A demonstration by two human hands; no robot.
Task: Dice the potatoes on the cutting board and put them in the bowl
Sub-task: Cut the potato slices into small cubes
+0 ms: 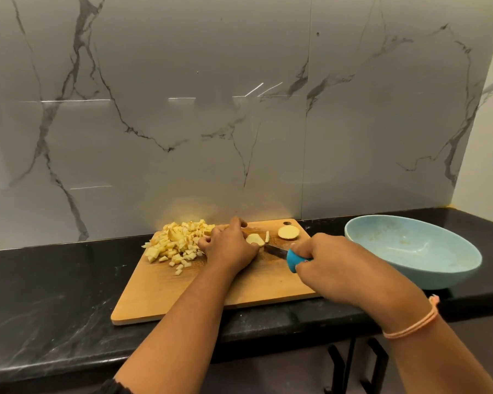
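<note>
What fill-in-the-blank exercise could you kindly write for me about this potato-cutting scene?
1. The knife gripped by the right hand has a ____ handle.
2. The left hand holds a potato piece, and the diced potato is piled to its ____.
3. The bowl stands to the ____ of the cutting board.
4. A round potato slice lies near the board's hanging ____.

Missing words: blue; left; right; hole
</note>
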